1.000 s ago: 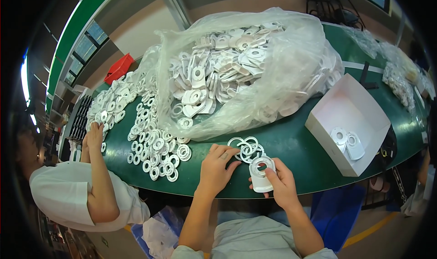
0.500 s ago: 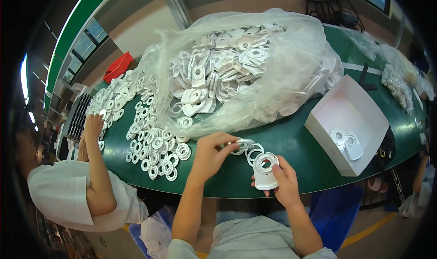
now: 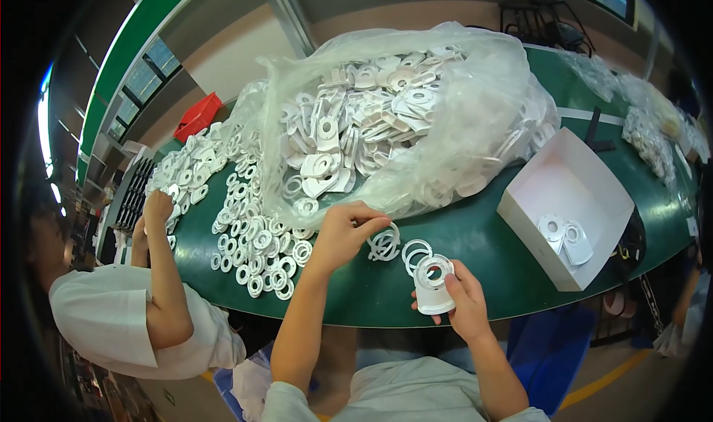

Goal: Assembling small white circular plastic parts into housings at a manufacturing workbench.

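My right hand (image 3: 466, 301) grips a white plastic part (image 3: 434, 300) with a round ringed head and a flat tab, thumb on top near its right edge. To its left, my left hand (image 3: 347, 233) is closed in a pinch, with thumb and forefinger together. A thin white ring (image 3: 394, 230) meets its fingertips, tilted above several loose rings (image 3: 383, 250) on the green table. Two more thin rings (image 3: 417, 253) overlap between my hands, just beyond the held part. The undersides of my left fingers are hidden.
A large clear plastic bag (image 3: 475, 103) full of white tabbed parts lies ahead. Many white rings (image 3: 256, 251) are heaped left. An open white box (image 3: 531, 255) with a few parts stands right. A co-worker's hand (image 3: 157, 208) is at the far left, near a red bin (image 3: 197, 117).
My left hand has shifted slightly left and up. The white ring at its fingertips now hangs tilted over the loose rings. My right hand still holds the white part, nearly unmoved.
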`<state>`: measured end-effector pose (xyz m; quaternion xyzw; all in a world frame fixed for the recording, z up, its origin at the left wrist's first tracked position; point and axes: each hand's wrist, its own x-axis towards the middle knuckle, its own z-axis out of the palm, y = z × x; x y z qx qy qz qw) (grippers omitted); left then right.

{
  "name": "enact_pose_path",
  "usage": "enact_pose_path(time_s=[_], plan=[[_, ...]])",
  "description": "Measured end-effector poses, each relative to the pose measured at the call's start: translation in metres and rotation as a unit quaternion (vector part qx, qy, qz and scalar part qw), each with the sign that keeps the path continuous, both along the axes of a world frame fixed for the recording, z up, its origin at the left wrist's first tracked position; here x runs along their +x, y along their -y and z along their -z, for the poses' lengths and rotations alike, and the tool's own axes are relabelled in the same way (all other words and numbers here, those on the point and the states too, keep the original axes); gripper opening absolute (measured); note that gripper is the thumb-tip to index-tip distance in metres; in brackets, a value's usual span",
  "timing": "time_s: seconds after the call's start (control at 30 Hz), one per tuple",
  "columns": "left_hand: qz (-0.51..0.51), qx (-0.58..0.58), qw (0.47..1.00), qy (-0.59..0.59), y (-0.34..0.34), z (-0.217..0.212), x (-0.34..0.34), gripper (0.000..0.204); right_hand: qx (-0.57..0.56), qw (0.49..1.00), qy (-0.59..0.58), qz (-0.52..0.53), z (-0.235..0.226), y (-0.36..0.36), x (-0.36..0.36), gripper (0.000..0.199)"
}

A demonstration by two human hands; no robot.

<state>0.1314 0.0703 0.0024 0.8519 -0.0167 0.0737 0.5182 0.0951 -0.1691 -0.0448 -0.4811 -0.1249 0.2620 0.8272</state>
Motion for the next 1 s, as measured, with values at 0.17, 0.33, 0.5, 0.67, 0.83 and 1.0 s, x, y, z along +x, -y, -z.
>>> enact_pose_path(time_s=[0.17,0.33,0.5,0.67,0.83,1.0], plan=[[0.049,0.211,0.976,-0.026,0.005,-0.026,0.006,0.011,-0.010,1.000,-0.004,0.007,0.001,0.001,-0.001,0.033],[0.101,0.297,0.949,0.004,0.008,-0.036,0.007,0.012,-0.006,1.000,-0.008,0.003,0.000,0.001,-0.002,0.034],[0.127,0.312,0.940,0.058,0.018,-0.055,0.005,0.013,-0.004,1.000,-0.008,0.003,0.000,0.002,0.000,0.034],[0.089,0.223,0.970,0.038,0.025,-0.064,0.003,0.009,0.005,1.000,-0.008,0.010,0.001,0.002,-0.001,0.034],[0.015,-0.108,0.991,-0.072,0.025,-0.036,-0.017,0.012,0.030,0.999,-0.003,0.038,0.006,0.000,-0.001,0.034],[-0.094,-0.216,0.968,-0.083,0.034,-0.007,-0.075,0.013,0.049,0.997,-0.007,0.060,0.003,-0.004,-0.002,0.035]])
